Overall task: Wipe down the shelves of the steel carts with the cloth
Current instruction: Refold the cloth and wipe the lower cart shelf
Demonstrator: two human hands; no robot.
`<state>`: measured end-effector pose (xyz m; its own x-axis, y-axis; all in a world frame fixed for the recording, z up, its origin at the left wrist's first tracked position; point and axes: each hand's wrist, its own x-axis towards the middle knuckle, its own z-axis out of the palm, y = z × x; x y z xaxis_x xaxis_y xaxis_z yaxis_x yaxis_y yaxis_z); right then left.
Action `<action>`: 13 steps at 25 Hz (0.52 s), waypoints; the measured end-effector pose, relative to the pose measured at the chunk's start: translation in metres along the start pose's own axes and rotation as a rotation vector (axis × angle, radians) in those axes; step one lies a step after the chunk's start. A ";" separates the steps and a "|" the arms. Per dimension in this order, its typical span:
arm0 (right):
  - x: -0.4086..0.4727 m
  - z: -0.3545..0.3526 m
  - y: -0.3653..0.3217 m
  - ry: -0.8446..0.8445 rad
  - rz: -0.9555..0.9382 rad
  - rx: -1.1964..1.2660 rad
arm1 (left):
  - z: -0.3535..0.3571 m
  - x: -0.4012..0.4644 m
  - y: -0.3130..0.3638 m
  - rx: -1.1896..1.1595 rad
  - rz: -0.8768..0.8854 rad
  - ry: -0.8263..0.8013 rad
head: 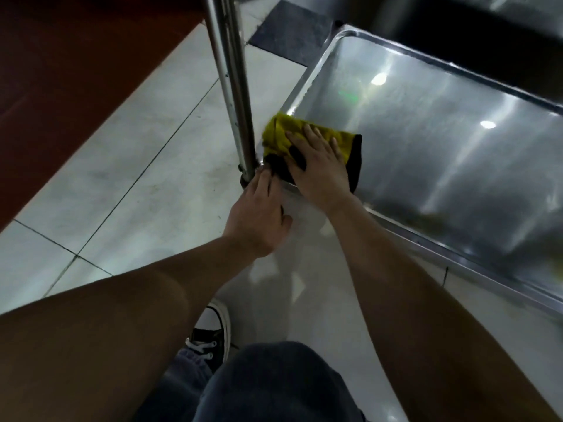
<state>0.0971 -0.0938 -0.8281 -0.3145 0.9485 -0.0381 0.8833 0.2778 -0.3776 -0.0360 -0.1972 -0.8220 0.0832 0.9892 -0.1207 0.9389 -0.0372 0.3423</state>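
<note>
Dim, slightly soft wide-angle view, perhaps motion-blurred, with overhead-lamp glare spots on the steel shelf.

The shiny steel shelf sits low, just above the floor, and has a raised rim all around. A yellow and black cloth lies on the shelf in the near corner, right beside the cart's steel post. The floor is made of pale tiles, with a dark mat lying on it farther back.

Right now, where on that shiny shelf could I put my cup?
The shelf is bare from the cloth out to its far rim. The near corner by the post is crowded: both hands, the right hand pressing the cloth.
</note>
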 end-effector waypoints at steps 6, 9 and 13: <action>-0.100 -0.028 0.097 0.250 0.371 -0.012 | 0.001 0.001 0.025 0.092 -0.076 0.010; -0.133 -0.040 0.132 0.283 0.489 -0.014 | -0.003 0.000 0.045 0.082 -0.152 0.005; -0.130 -0.043 0.133 0.235 0.535 -0.030 | 0.020 -0.002 0.111 0.167 0.310 -0.011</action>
<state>0.2700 -0.1741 -0.8339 0.2601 0.9655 -0.0086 0.9088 -0.2478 -0.3357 0.0746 -0.2064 -0.8026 0.3751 0.9259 -0.0449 0.9102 -0.3586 0.2073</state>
